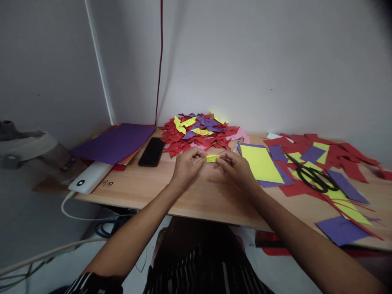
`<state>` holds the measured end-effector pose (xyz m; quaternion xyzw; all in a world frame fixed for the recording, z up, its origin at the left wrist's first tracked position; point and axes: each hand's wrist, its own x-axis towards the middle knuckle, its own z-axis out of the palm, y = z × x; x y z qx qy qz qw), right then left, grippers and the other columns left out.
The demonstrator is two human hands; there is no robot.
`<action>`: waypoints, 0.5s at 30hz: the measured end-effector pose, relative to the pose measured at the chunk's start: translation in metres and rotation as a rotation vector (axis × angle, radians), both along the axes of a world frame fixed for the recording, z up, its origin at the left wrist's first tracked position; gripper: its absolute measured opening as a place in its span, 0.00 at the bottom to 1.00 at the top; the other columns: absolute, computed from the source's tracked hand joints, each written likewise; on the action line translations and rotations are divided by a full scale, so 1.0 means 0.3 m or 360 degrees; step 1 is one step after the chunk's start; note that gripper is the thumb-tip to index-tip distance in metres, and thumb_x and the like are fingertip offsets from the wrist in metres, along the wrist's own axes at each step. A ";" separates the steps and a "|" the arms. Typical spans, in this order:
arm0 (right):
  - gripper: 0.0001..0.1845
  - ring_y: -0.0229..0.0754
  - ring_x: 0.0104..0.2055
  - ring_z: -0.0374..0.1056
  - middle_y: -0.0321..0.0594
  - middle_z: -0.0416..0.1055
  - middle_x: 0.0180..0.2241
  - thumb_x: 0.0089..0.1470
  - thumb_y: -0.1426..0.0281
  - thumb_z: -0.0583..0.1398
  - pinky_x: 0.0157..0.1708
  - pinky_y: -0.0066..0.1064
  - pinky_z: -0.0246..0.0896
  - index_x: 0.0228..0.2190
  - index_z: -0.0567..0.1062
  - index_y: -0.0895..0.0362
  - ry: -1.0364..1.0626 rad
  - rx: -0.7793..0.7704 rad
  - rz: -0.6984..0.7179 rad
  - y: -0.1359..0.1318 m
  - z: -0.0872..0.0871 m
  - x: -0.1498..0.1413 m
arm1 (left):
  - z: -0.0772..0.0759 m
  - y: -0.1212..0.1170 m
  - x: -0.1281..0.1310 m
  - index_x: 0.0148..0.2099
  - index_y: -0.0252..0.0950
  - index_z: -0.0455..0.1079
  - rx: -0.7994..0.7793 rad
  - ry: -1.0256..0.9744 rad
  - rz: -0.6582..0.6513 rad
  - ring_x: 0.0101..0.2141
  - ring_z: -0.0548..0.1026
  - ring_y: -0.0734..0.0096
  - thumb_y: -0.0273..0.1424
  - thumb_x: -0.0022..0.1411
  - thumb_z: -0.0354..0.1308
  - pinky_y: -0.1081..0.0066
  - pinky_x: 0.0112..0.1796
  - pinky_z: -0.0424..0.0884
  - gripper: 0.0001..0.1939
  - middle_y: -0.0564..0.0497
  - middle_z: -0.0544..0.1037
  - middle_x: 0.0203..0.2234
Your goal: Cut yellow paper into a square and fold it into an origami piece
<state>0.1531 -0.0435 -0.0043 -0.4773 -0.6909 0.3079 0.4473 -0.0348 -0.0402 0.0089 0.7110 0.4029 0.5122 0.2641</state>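
Pale grey walls (pixel 245 61) meet in a corner behind a light wood table (pixel 202 200); dark red cord (pixel 159 61) hangs down the back wall. Small folded yellow paper (pixel 212 158) is centre, between both hands, over the bare middle of the table (can't tell if it touches the wood).

Grip: left hand (pixel 187 166) pinches the left end, thumb against fingers. Right hand (pixel 236 166) pinches the right end the same way. Both pinches narrow, fingertips near each other. Fold detail too small to read.

Beyond the hands, against the wall: heap of folded papers (pixel 200 139), mostly red, with yellow, purple and some pink. Black phone (pixel 152 152) lies flat left of the heap. Further left, purple sheet (pixel 118 141) tops a stack, with a white device (pixel 92 177) partly under its near edge, white cable (pixel 79 217) running off it.

Right of the right hand: yellow sheet (pixel 260 163) on a larger purple one. Past that, red paper pieces (pixel 353 167) overlap in a loose spread with yellow and purple bits; black-handled scissors (pixel 301 168) lie on top. Purple piece (pixel 341 229) sits at the near table edge.
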 end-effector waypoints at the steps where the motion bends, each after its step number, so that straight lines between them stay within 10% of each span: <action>1: 0.10 0.40 0.27 0.70 0.38 0.76 0.28 0.55 0.60 0.58 0.26 0.30 0.58 0.33 0.71 0.54 -0.0003 0.0001 -0.0009 -0.001 0.002 -0.001 | 0.000 -0.001 0.000 0.32 0.36 0.70 0.0011 0.0001 -0.0006 0.38 0.75 0.68 0.23 0.55 0.56 0.68 0.42 0.66 0.04 0.50 0.79 0.32; 15: 0.11 0.41 0.28 0.70 0.39 0.76 0.29 0.54 0.59 0.59 0.25 0.30 0.58 0.33 0.71 0.54 0.0058 -0.0044 0.0009 0.011 -0.014 0.004 | 0.015 -0.013 0.009 0.37 0.37 0.71 -0.0050 0.0070 0.0009 0.39 0.75 0.65 0.27 0.52 0.62 0.67 0.43 0.67 0.08 0.49 0.78 0.36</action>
